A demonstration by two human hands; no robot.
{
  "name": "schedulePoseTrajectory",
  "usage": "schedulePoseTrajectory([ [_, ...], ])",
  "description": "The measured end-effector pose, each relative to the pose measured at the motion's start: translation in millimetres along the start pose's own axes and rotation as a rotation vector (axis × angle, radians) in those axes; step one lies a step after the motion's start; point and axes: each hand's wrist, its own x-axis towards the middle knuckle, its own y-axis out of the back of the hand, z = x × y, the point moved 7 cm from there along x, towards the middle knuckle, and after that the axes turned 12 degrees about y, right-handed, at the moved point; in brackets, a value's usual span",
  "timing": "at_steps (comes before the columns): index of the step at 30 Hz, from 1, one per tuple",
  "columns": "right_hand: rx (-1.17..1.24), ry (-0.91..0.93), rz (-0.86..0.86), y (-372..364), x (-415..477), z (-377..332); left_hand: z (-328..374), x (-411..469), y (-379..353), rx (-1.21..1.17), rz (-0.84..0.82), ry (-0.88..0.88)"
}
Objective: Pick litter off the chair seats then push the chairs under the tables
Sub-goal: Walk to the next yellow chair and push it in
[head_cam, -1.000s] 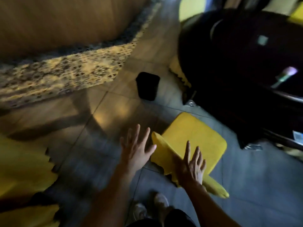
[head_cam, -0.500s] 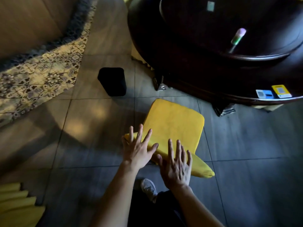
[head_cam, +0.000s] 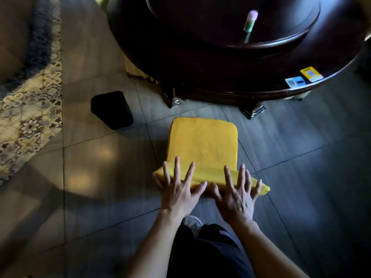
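A chair with a yellow cover (head_cam: 202,145) stands in front of me, its seat facing a dark round table (head_cam: 230,63). The seat looks bare. My left hand (head_cam: 178,189) lies flat with spread fingers on the left part of the chair's backrest top. My right hand (head_cam: 236,193) rests the same way on the right part. Neither hand curls around the backrest. The seat's front edge sits a short way from the table's carved legs (head_cam: 174,99).
A small black bin (head_cam: 112,110) stands on the grey tiles left of the chair. A patterned rug (head_cam: 30,117) covers the floor at far left. The table carries a pink-tipped stick (head_cam: 250,23) and two cards (head_cam: 303,77). Another yellow chair (head_cam: 138,69) is tucked under the table.
The view has swung round so the chair now faces the table squarely. Both hands have come down flat onto the backrest top, side by side.
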Motion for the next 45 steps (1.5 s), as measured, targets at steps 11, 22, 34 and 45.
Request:
schedulePoseTrajectory([
  [11, -0.049, -0.057, 0.034, 1, 19, 0, -2, 15, 4, -0.015, -0.050, -0.021],
  [22, -0.022, -0.111, -0.056, -2, 71, 0, 14, 66, 24, -0.001, -0.090, -0.053],
  [34, -0.042, -0.115, -0.060, -3, 169, 16, 54, 159, 41, 0.005, -0.074, -0.052],
  [45, -0.040, -0.120, -0.105, 3, 277, 33, 97, 256, 66, 0.040, -0.056, -0.035],
])
